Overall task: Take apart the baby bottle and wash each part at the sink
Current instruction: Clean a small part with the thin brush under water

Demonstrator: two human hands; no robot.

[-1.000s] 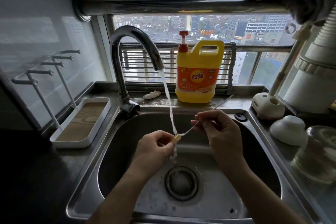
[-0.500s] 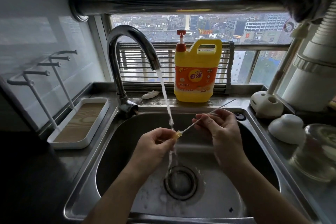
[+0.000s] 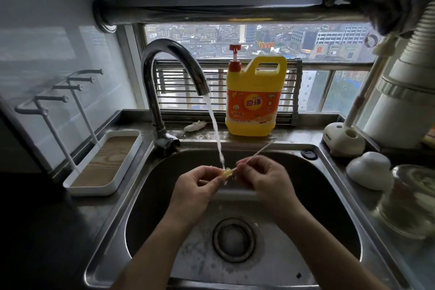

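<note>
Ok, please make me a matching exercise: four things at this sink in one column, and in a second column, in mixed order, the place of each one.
Column A
1. yellow detergent jug
2. white tray
3. small yellow part
4. thin stick

Column B
a. pinched in the right hand
b. on the counter left of the sink
c. upright behind the sink
d. pinched in the left hand, under the water stream

Pairs: 1-c, 2-b, 3-d, 4-a

Thin stick [image 3: 259, 151] — part hidden (right hand [image 3: 266, 178]).
</note>
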